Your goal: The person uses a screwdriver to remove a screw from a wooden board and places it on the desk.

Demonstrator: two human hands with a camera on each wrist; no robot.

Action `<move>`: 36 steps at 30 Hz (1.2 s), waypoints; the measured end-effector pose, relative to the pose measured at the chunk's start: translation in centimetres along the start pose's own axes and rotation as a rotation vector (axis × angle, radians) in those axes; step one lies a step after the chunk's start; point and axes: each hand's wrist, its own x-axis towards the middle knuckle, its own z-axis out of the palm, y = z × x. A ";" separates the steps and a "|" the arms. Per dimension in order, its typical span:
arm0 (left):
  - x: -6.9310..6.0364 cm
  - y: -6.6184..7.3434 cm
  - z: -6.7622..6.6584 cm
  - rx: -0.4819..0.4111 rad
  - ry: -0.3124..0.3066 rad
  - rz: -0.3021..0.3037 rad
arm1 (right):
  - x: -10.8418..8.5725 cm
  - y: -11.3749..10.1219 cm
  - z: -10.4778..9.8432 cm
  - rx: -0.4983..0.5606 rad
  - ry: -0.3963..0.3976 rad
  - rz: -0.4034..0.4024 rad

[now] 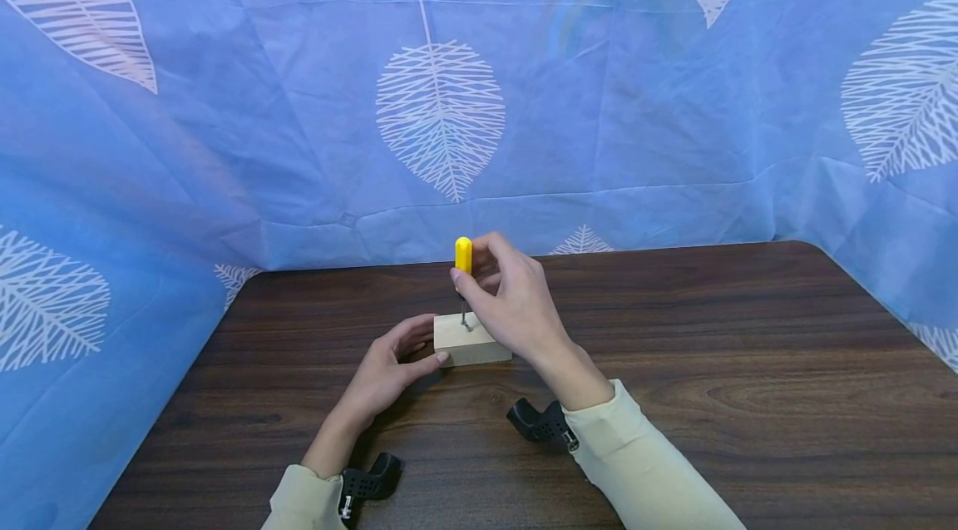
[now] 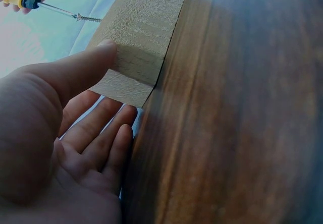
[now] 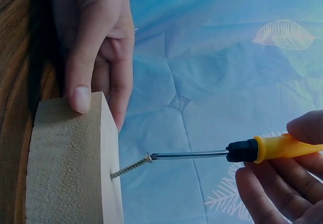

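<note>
A pale wooden block (image 1: pixel 473 354) lies on the table, with a screw (image 3: pixel 130 168) standing partway out of its upper face at a slant. My left hand (image 1: pixel 383 373) holds the block's left end, thumb on the near side and fingers reaching round behind. In my right hand (image 1: pixel 520 301) is a screwdriver (image 1: pixel 463 254) with a yellow handle and black collar, gripped between thumb and fingers. Its shaft points down, and the tip (image 3: pixel 153 156) meets the screw's head. Shaft and screw form an angle rather than one straight line in the right wrist view.
The dark wood-grain table (image 1: pixel 711 347) extends to both sides of the block. Behind it hangs a blue cloth (image 1: pixel 599 114) with white leaf prints. Black wrist mounts (image 1: pixel 372 477) stick out beside both cream sleeves (image 1: pixel 644 455).
</note>
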 end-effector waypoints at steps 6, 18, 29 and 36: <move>0.0 -0.1 0.0 0.001 0.000 -0.006 | -0.1 -0.1 -0.1 0.001 -0.011 0.029; 0.0 0.0 0.1 -0.002 0.002 -0.008 | 0.0 -0.1 0.3 0.002 0.007 -0.003; -0.2 0.1 0.1 -0.006 0.007 0.001 | -0.1 -0.2 0.3 -0.007 0.004 -0.007; 0.0 0.1 0.3 0.005 0.013 -0.009 | -0.3 -0.2 0.3 -0.005 -0.011 0.061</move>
